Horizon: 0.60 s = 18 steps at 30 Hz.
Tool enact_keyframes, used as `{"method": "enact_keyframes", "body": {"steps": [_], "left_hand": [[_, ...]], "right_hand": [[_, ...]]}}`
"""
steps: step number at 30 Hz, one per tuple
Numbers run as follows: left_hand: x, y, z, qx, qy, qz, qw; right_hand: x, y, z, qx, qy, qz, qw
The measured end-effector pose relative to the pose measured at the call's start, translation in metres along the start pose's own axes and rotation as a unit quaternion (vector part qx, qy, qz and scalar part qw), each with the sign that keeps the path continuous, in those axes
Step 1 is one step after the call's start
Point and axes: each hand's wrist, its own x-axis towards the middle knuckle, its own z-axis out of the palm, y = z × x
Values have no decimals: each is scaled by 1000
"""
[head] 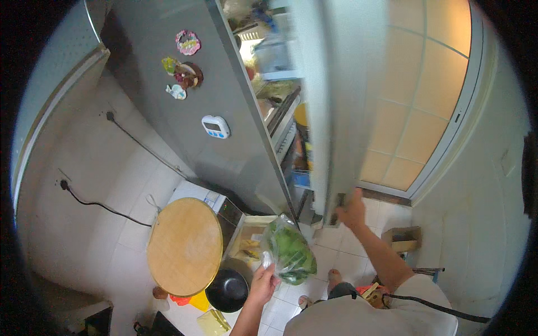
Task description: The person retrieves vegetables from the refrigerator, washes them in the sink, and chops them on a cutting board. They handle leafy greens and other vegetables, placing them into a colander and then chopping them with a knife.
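My left hand [263, 282] grips the gathered neck of a clear plastic bag [290, 252] filled with green leafy vegetables. The bag hangs in front of the grey refrigerator [235, 159], low beside its open side. My right hand [354, 211] is at the edge of the refrigerator door [336, 126], its fingers around a dark recess there. The door stands partly open and is blurred. Through the gap show shelves with a clear container [275, 56], a drawer [286, 136] and a blue item [301, 178]; the door hides the rest of the inside.
A round wooden board [187, 248] stands to the left, near a black pot [227, 290] and a yellow packet [213, 322]. An open box [252, 239] lies below the bag. Magnets and a white timer [216, 127] cling to the refrigerator's side. A cardboard box [402, 239] rests by the right wall.
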Motion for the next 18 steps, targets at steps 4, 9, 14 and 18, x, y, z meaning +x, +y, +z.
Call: {"method": "enact_keyframes", "body": {"steps": [4, 9, 14, 18], "left_hand": [[22, 11, 45, 23, -11, -9, 1000], [72, 53, 122, -36, -22, 3, 999], [151, 112, 222, -18, -25, 163, 986], [198, 182, 306, -19, -40, 282, 958]], "right_hand": [[-2, 83, -55, 38, 96, 15, 995], [6, 204, -100, 124, 134, 111, 977], [32, 321, -131, 149, 184, 173, 956], [56, 406, -160, 202, 214, 224, 929]]}}
